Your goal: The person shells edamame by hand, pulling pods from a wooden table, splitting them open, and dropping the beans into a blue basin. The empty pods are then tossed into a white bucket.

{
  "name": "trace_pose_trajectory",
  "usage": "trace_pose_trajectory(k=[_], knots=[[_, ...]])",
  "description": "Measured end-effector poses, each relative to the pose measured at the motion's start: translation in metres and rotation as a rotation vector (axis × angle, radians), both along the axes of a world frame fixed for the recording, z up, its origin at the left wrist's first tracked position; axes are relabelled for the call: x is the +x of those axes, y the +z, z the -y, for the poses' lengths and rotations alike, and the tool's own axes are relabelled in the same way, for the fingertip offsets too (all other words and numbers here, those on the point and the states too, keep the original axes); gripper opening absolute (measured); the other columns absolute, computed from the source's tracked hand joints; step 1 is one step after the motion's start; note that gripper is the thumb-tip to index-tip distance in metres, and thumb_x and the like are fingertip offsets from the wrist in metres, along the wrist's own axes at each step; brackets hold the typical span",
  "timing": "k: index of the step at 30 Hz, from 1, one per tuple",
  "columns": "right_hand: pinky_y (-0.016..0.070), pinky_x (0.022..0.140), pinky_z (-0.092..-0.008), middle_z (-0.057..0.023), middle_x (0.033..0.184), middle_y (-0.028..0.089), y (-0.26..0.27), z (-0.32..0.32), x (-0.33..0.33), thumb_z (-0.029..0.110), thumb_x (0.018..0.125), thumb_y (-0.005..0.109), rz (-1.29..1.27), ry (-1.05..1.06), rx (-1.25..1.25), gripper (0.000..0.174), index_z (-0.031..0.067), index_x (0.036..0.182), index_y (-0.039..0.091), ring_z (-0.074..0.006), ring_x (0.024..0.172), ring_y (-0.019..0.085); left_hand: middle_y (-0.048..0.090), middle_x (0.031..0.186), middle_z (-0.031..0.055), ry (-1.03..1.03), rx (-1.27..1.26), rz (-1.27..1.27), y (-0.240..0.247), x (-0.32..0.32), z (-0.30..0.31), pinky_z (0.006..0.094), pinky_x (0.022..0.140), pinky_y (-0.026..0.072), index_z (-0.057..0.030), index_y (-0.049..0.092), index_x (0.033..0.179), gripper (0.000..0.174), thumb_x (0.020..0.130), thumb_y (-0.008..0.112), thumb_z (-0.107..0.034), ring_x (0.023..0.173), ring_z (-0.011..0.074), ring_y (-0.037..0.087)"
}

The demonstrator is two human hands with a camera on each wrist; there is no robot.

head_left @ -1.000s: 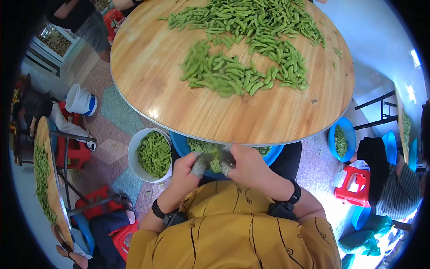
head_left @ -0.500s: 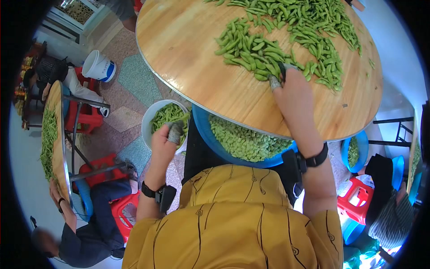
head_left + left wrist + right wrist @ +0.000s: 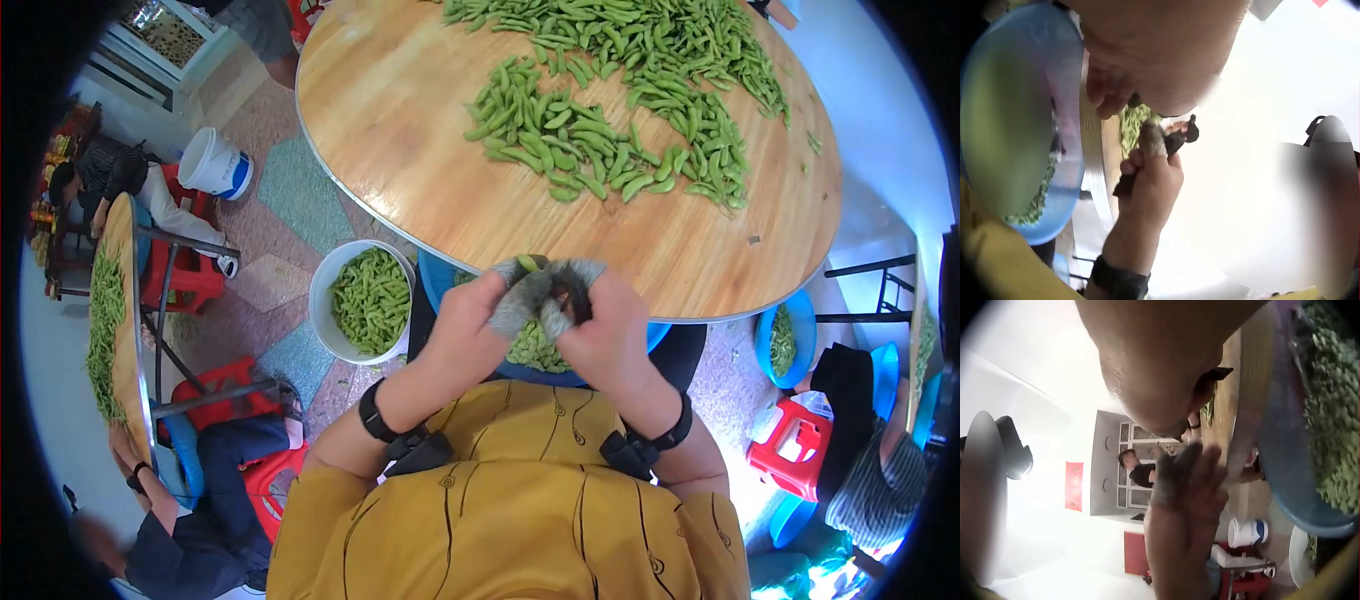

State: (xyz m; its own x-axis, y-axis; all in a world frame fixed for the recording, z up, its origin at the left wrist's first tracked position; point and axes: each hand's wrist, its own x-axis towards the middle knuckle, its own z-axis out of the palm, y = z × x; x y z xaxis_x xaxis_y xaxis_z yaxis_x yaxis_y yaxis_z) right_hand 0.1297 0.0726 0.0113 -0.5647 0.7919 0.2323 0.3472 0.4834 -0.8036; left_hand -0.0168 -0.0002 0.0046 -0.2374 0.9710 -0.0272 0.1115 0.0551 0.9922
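In the head view, both hands meet over the blue basin [image 3: 430,280] at the table's near edge. A green pod [image 3: 528,262] shows at the fingertips of my left hand [image 3: 465,325], which pinches it. My right hand [image 3: 612,335] has thumb and fingers curled together against the left fingertips, at the pod's lower end; their grip is partly hidden. Grey and dark wraps cover fingertips on both hands. Shelled green beans [image 3: 535,350] lie in the basin below. More pods [image 3: 560,135] are spread on the round wooden table [image 3: 400,150].
A white bucket of pods [image 3: 370,300] stands left of the basin. Farther left are another white bucket [image 3: 215,165], a second table [image 3: 125,270] and seated people. At the right are a blue basin [image 3: 785,340] and a red stool [image 3: 790,445].
My right hand has come back from the pods on the table to above the basin. My left hand has moved right from the white bucket and now meets it.
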Motion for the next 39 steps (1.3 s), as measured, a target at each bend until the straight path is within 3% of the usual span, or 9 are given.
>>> trace_pose_trajectory(k=[10,12,19,21,24,26,30,35,39], knots=[[0.0498,0.072,-0.0272,-0.0082,0.088,0.065,-0.004,-0.003,0.023,0.002,0.082,0.059,-0.03,0.177,-0.119,0.042,0.0018,0.123,0.052,-0.0164,0.076,0.063,0.066,0.09,0.0077,0.005,-0.074,-0.02,-0.002,-0.002,0.001,0.0267,0.075,0.0478,0.0001,0.061,0.107,0.019,0.091,0.054,-0.008,0.084,0.0133,0.061],[0.0503,0.072,-0.0413,-0.0207,0.092,0.06,0.002,-0.003,0.023,0.006,0.082,0.057,-0.052,0.262,-0.231,0.039,0.0014,0.12,0.051,-0.0393,0.083,0.061,0.066,0.091,0.0088,-0.022,-0.095,-0.046,0.003,-0.003,0.002,0.0276,0.076,0.0478,0.0,0.061,0.108,0.02,0.091,0.055,-0.008,0.085,0.0142,0.061],[0.0496,0.074,-0.0399,-0.022,0.093,0.061,-0.004,-0.002,0.025,0.005,0.082,0.054,-0.076,0.262,-0.343,0.04,0.0033,0.122,0.05,-0.0386,0.087,0.061,0.063,0.085,0.0136,-0.114,0.046,-0.453,0.006,-0.005,0.004,0.0303,0.07,0.0487,0.0002,0.061,0.104,0.021,0.086,0.06,-0.008,0.078,0.025,0.063],[0.0469,0.066,-0.0235,-0.0021,0.079,0.059,-0.009,-0.002,0.025,0.002,0.088,0.051,-0.119,0.28,-0.335,0.041,0.0049,0.129,0.049,-0.0104,0.07,0.056,0.063,0.084,0.0144,-0.118,0.126,-0.648,0.004,-0.003,0.004,0.0311,0.068,0.0487,0.0,0.062,0.102,0.019,0.085,0.061,-0.008,0.076,0.0272,0.063],[0.0481,0.062,-0.0301,-0.0074,0.084,0.061,-0.018,-0.005,0.024,0.004,0.087,0.05,-0.2,0.334,-0.629,0.038,0.0058,0.125,0.05,-0.0188,0.069,0.06,0.063,0.083,0.0101,-0.102,0.229,-0.866,-0.004,-0.005,0.008,0.0313,0.065,0.0482,0.0004,0.062,0.098,0.016,0.086,0.062,-0.01,0.073,0.0224,0.062],[0.0448,0.057,-0.0264,-0.0035,0.082,0.058,-0.004,-0.006,0.031,0.005,0.089,0.049,-0.285,0.335,-1.027,0.035,0.007,0.123,0.051,-0.013,0.065,0.054,0.064,0.083,0.0051,-0.163,-0.128,0.043,-0.003,-0.008,0.008,0.0299,0.063,0.0482,0.0008,0.062,0.098,0.018,0.085,0.066,-0.011,0.072,0.0163,0.061],[0.0343,0.047,-0.0187,0.0021,0.076,0.052,0.007,-0.005,0.035,0.008,0.092,0.045,-0.385,0.293,-1.493,0.028,0.0104,0.118,0.054,-0.0031,0.054,0.043,0.065,0.084,0.0013,-0.4,-0.292,0.754,-0.025,-0.025,0.004,0.0277,0.063,0.0487,0.0016,0.063,0.105,0.026,0.084,0.069,-0.013,0.074,0.0108,0.06],[0.0427,0.057,-0.0232,-0.002,0.078,0.057,0.008,0.003,0.039,0.005,0.088,0.048,-0.078,0.336,-0.936,0.027,0.0062,0.114,0.055,-0.0088,0.063,0.051,0.064,0.083,0.0127,-0.37,0.017,-0.52,0.008,-0.016,-0.001,0.0302,0.059,0.0483,0.0025,0.063,0.096,0.027,0.077,0.073,-0.013,0.067,0.0222,0.062],[0.0465,0.068,-0.0266,-0.0046,0.08,0.06,0.005,0.008,0.039,0.002,0.084,0.05,-0.093,0.272,-0.609,0.026,0.0023,0.11,0.056,-0.012,0.074,0.055,0.062,0.081,0.0164,-0.261,0.339,-0.932,-0.005,-0.007,0.0,0.0315,0.058,0.048,0.0011,0.061,0.09,0.023,0.074,0.073,-0.011,0.066,0.0271,0.061]])
